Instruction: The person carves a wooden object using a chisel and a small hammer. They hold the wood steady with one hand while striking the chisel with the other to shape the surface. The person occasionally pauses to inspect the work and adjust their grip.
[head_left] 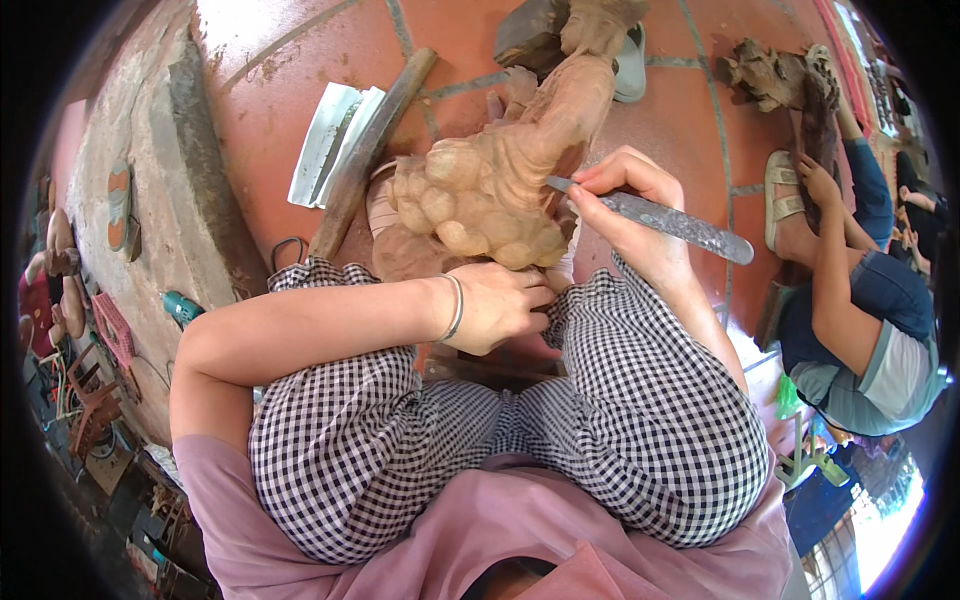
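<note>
A brown wood carving [480, 185] with a cluster of rounded lumps leans between my knees, its slimmer upper part reaching away from me. My left hand [500, 305] is curled at its near underside, a thin bangle on the wrist; the fingertips are partly hidden. In my right hand [635, 205] is a flat grey carving tool [685, 228], pinched close to its narrow end. That tip meets or nearly meets the carving's right side, while the broad rounded end points right.
A wooden bar [375, 150] and white paper [330, 140] lie left of the carving on the tiled floor [465, 40]. Farther left are a concrete slab [165, 190] and a green tool [181, 308]. Another person [860, 310] sits at the right by a dark carved piece [775, 75].
</note>
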